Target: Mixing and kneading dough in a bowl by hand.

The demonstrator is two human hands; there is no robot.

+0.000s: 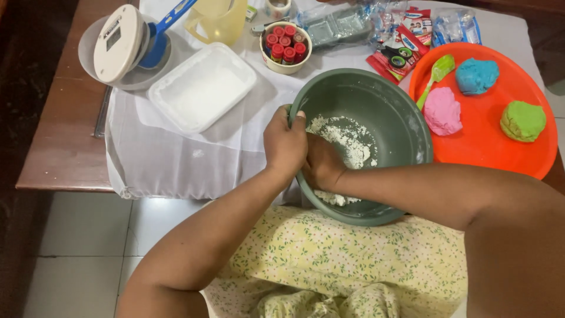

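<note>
A grey-green bowl (393, 112) sits at the table's near edge with crumbly white dough (346, 136) inside. My left hand (284, 143) grips the bowl's left rim, thumb over the edge. My right hand (322, 165) is down inside the bowl, closed into the white dough near the front wall; its fingers are mostly hidden behind the left hand.
An orange tray (488, 141) at right holds blue (477, 75), pink (442, 111) and green (522, 121) dough balls and a green spatula (436, 74). A white rectangular tub (203, 86), a cup of red-capped bottles (285, 46), a yellow jug (216, 20) and a kitchen scale (119, 42) stand behind.
</note>
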